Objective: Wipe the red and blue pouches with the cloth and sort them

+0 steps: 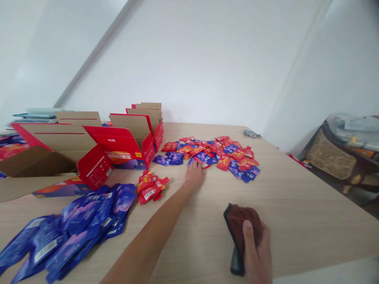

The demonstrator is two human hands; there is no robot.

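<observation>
My left hand [194,175] reaches out to the front edge of a pile of small red and blue-purple sachets [207,152]. Its fingers are stretched forward with the tips touching the nearest sachets; nothing shows gripped in them. Near the front of the table, my right hand [259,252] is closed around a dark reddish-brown cloth-like item [244,223] with a black edge and a dark handle-like end. What exactly this item is, I cannot make out. A small heap of red sachets [150,187] lies to the left of my left forearm.
Larger blue-purple pouches [85,217] are heaped at the front left. Behind them stand a wide-open red carton [94,165] and several other open red cartons [127,142]. A grey crumpled thing [252,133] lies at the far right corner. Beyond the table's right edge stands a patterned chair [333,156].
</observation>
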